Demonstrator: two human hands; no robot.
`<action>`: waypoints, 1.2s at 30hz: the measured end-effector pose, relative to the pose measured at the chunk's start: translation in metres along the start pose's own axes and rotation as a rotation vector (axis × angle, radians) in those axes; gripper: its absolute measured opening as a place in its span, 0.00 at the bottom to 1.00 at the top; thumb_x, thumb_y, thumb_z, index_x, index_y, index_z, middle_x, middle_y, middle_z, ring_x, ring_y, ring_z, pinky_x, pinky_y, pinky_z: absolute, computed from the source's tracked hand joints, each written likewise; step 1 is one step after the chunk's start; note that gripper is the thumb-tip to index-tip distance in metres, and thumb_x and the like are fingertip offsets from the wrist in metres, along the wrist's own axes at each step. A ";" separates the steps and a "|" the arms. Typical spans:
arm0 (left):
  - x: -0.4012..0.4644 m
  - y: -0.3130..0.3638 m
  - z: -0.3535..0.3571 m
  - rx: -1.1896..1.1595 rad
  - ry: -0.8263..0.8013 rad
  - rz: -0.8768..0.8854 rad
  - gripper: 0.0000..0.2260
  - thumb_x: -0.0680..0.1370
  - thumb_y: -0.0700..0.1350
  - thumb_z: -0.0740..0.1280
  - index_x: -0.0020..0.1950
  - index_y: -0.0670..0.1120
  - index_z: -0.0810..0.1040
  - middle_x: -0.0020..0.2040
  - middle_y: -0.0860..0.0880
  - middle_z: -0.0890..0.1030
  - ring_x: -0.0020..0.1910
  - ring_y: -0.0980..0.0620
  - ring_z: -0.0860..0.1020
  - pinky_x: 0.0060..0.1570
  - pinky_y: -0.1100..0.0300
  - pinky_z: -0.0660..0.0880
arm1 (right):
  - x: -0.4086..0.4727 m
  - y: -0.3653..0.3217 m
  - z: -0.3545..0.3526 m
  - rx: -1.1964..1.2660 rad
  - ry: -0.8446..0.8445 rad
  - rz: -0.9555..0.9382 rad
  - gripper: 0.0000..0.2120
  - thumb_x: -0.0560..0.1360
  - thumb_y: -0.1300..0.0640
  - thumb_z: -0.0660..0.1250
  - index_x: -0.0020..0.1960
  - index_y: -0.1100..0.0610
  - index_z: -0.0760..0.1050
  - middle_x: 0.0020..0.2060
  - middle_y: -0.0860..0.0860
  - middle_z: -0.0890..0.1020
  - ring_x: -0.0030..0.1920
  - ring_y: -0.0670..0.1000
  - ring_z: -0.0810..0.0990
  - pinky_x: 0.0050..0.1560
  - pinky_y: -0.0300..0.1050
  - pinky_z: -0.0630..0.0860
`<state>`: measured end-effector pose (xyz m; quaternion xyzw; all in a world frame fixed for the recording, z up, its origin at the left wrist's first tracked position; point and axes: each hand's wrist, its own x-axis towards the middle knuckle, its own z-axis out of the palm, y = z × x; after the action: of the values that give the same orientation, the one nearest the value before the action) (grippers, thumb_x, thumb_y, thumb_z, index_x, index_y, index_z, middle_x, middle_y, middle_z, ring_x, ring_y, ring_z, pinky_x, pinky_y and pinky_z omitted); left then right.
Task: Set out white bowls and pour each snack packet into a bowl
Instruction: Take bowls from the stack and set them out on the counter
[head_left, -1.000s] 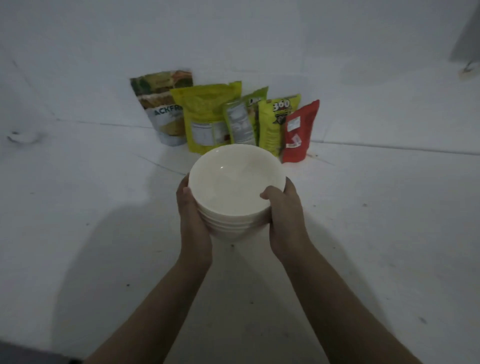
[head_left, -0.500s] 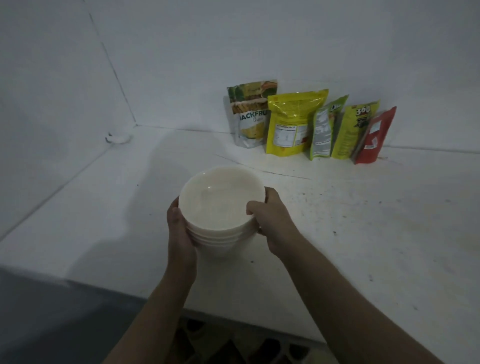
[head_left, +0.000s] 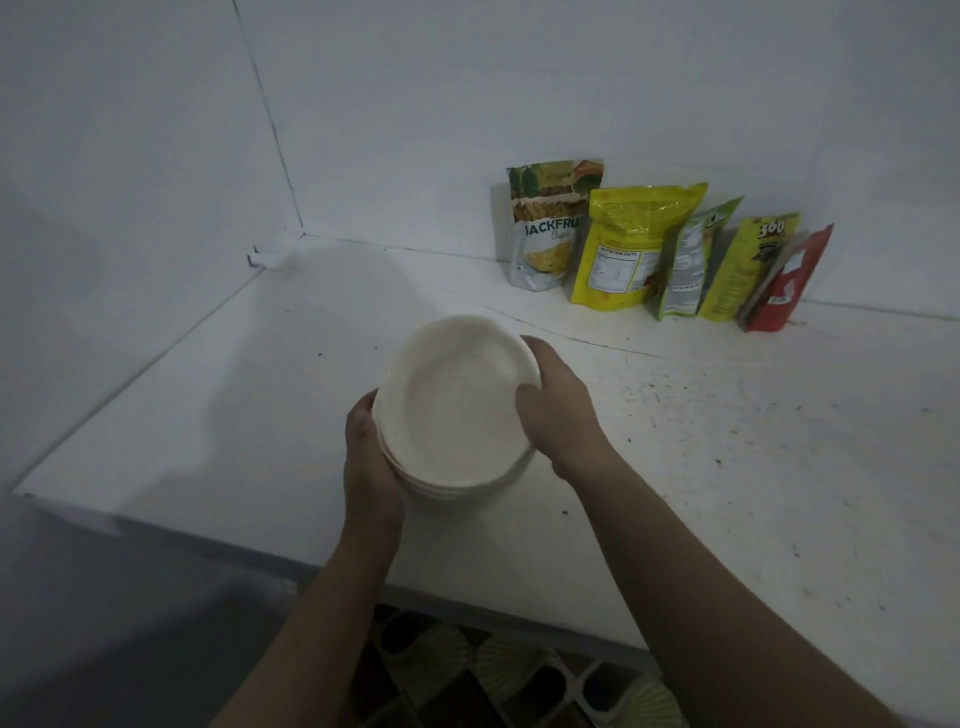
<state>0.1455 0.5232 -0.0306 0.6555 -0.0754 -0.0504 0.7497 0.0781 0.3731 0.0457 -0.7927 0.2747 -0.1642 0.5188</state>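
Head view: both hands, left hand (head_left: 370, 457) and right hand (head_left: 558, 410), grip smooth round stacked white bowls (head_left: 457, 415), fingers curled round the rims, above the speckled white worktop (head_left: 727, 441).

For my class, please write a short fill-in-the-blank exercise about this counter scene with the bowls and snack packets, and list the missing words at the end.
1. Both hands hold a stack of white ____ above the counter.
2. The number of snack packets standing against the wall is ____.
3. The packet furthest right is coloured ____.
4. The jackfruit chips packet stands at the ____ end of the row.

Missing words: bowls; five; red; left
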 end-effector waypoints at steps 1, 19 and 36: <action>0.001 0.000 0.000 0.019 -0.003 -0.003 0.19 0.83 0.56 0.48 0.68 0.53 0.71 0.62 0.51 0.76 0.61 0.52 0.75 0.62 0.52 0.72 | 0.001 -0.001 0.001 -0.029 0.019 -0.061 0.28 0.74 0.69 0.54 0.70 0.49 0.69 0.59 0.51 0.77 0.56 0.52 0.74 0.48 0.41 0.69; -0.005 0.062 0.036 0.064 -0.229 0.398 0.19 0.79 0.60 0.51 0.66 0.58 0.70 0.61 0.58 0.77 0.60 0.56 0.76 0.57 0.56 0.76 | -0.029 0.008 -0.015 0.670 0.364 -0.036 0.18 0.80 0.61 0.62 0.60 0.38 0.74 0.54 0.43 0.81 0.58 0.50 0.79 0.59 0.60 0.78; -0.096 0.018 0.274 -0.378 -0.387 -0.599 0.16 0.77 0.55 0.60 0.61 0.52 0.78 0.55 0.47 0.84 0.56 0.45 0.81 0.58 0.44 0.75 | -0.025 0.132 -0.240 0.174 0.376 0.149 0.23 0.77 0.45 0.58 0.72 0.33 0.61 0.72 0.50 0.67 0.69 0.58 0.69 0.57 0.62 0.79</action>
<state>0.0013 0.2755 0.0182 0.4776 -0.0101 -0.4023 0.7810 -0.1074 0.1713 0.0239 -0.6779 0.4092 -0.2936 0.5355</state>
